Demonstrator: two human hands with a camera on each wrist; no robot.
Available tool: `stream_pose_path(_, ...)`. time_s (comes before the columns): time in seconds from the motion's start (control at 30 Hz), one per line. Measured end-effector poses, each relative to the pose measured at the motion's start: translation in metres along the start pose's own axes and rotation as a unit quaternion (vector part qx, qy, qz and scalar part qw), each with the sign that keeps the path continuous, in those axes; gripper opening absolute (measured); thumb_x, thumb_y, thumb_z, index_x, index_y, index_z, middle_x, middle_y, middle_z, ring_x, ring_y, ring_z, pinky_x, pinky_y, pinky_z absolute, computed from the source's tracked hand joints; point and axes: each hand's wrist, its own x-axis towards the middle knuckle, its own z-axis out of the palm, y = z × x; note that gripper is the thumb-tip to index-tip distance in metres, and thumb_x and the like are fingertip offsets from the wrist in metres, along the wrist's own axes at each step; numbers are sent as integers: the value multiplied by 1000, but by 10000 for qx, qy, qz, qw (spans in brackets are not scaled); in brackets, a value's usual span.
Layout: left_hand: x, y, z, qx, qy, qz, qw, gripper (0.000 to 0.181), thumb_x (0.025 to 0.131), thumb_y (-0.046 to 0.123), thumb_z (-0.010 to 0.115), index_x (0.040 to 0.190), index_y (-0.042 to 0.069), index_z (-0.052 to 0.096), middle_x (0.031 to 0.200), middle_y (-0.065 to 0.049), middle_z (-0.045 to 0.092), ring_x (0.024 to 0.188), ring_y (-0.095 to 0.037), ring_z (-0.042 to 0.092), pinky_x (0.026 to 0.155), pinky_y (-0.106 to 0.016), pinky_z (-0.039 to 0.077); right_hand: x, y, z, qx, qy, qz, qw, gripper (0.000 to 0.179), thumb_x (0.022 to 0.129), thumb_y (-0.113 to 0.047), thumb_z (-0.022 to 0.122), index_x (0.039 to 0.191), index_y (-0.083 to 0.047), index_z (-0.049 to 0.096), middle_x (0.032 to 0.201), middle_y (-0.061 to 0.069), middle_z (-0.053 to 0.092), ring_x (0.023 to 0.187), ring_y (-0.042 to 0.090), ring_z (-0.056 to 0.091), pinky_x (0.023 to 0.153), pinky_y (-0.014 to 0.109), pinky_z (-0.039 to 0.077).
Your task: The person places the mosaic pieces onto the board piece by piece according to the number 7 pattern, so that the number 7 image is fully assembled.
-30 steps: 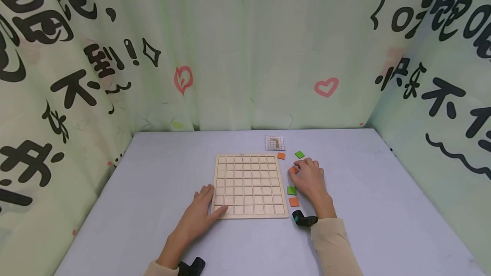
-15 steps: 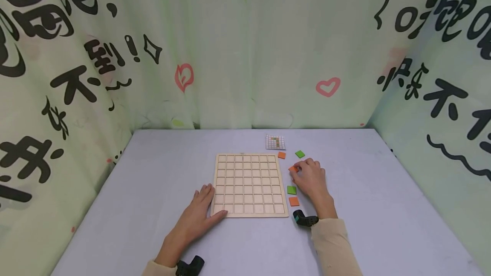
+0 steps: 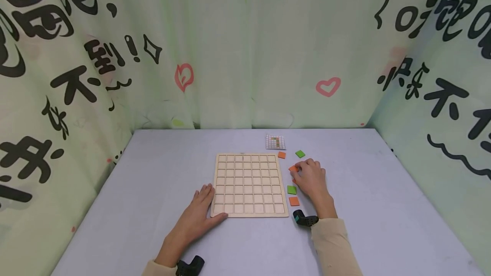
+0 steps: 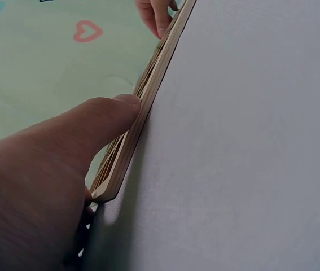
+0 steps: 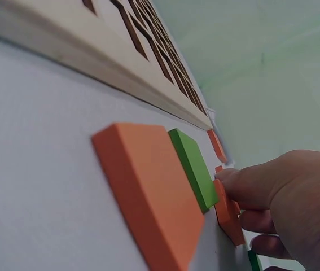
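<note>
A square wooden grid board (image 3: 247, 184) lies on the table. My left hand (image 3: 193, 216) rests at its near left corner, fingers along the left edge and thumb on the front rim; in the left wrist view the thumb (image 4: 106, 116) lies on the rim. Right of the board, my right hand (image 3: 310, 178) pinches an orange square tile (image 3: 293, 168) between thumb and curled fingers. Another orange tile (image 5: 227, 217) lies close below the thumb in the right wrist view, partly hidden by the hand. Whether the pinched tile is off the table I cannot tell.
Nearer me lie a green tile (image 3: 292, 190) and an orange tile (image 3: 294, 201). Farther back are an orange tile (image 3: 281, 155), a green tile (image 3: 300, 153) and a small patterned grid card (image 3: 275, 142). A printed curtain (image 3: 245, 54) surrounds the table (image 3: 161, 165).
The right hand has shifted very slightly right, still at the same orange tile. The head view tilted a little early on; the left hand stays at the board's corner.
</note>
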Motion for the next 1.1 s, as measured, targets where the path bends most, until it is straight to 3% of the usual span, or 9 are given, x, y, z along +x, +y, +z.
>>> stream_pose_path(0.57, 0, -3, 3, 89, 25, 75, 9999, 93, 87, 56, 69, 149, -7, 40, 159, -22, 37, 151, -37, 30, 126, -50, 23, 4, -2, 2, 690, -360, 235, 9967, 30, 96, -18, 66, 119, 1, 63, 120, 21, 60, 112, 36, 49, 96, 56, 41)
stream_pose_path(1.1, 0, -1, 2, 58, -29, 7, 10000, 93, 88, 56, 68, 150, -7, 39, 160, -21, 35, 152, -36, 28, 127, -50, 21, 7, 0, 3, 884, -398, 233, 9950, 30, 96, -16, 66, 121, -1, 60, 109, 17, 63, 105, 33, 53, 88, 51, 41)
